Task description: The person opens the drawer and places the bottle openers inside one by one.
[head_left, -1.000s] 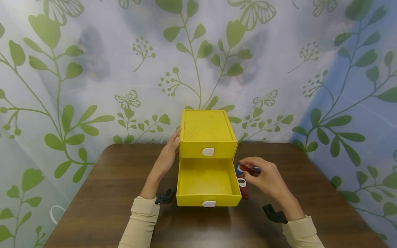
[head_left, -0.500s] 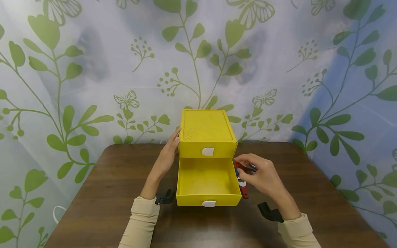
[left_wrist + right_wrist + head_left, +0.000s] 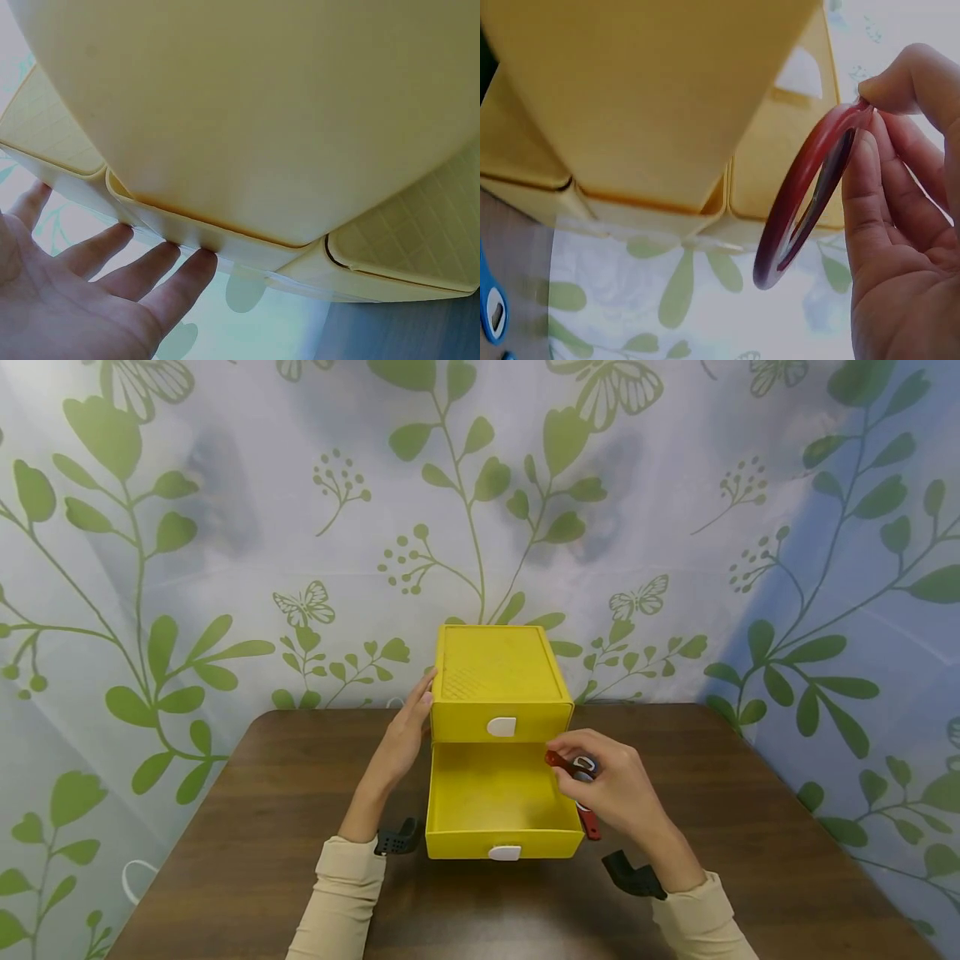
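A yellow two-drawer box [image 3: 498,664] stands on the table, its lower drawer [image 3: 495,789] pulled out and its upper drawer pushed in. My left hand [image 3: 401,743] rests straight fingers against the box's left side; the left wrist view has the same hand [image 3: 90,300] touching the yellow wall. In my right hand [image 3: 611,781], thumb and fingers pinch a curved, narrow red item [image 3: 553,758] over the drawer's right edge. The right wrist view shows this red item [image 3: 799,191] as a looped, dark-lined strip; its exact kind is unclear.
Beside the drawer's right wall lies a red-handled tool [image 3: 590,825], partly hidden. A blue tool with a white oval [image 3: 495,307] lies on the table. The brown table [image 3: 300,793] backs onto a leaf-patterned curtain [image 3: 480,527].
My right hand has moved left with the red item, from beside the box to over the lower drawer's right edge. The left hand has stayed against the box.
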{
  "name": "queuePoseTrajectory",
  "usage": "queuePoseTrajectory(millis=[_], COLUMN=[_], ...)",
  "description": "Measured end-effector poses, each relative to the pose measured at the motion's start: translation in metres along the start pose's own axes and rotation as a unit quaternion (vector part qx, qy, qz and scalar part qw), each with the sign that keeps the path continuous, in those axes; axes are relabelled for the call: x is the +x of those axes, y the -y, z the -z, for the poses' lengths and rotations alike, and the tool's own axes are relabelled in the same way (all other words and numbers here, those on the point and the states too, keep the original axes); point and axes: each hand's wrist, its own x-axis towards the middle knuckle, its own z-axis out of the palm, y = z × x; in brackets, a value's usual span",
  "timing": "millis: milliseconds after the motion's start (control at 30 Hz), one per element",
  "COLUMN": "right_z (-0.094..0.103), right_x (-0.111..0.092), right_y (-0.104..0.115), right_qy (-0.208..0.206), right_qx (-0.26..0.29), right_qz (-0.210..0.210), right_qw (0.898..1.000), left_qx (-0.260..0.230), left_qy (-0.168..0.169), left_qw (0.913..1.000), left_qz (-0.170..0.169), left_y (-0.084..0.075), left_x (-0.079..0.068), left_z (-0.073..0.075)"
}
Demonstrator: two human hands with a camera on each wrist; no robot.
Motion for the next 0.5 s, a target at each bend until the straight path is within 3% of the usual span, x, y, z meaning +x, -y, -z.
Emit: queuePoseTrajectory(millis=[500], right_z=[-0.018], right_x=[0.011], right_y=[0.005], right_qy=[-0.015], right_qx=[0.004], right_qz=[-0.014], right_qw=[1.000], left_qx=[0.002], left_qy=[0.002], left_qw=[1.0000], left_qz=[0.002], left_y=[0.001], left_x=[0.002], left_z=[0.002])
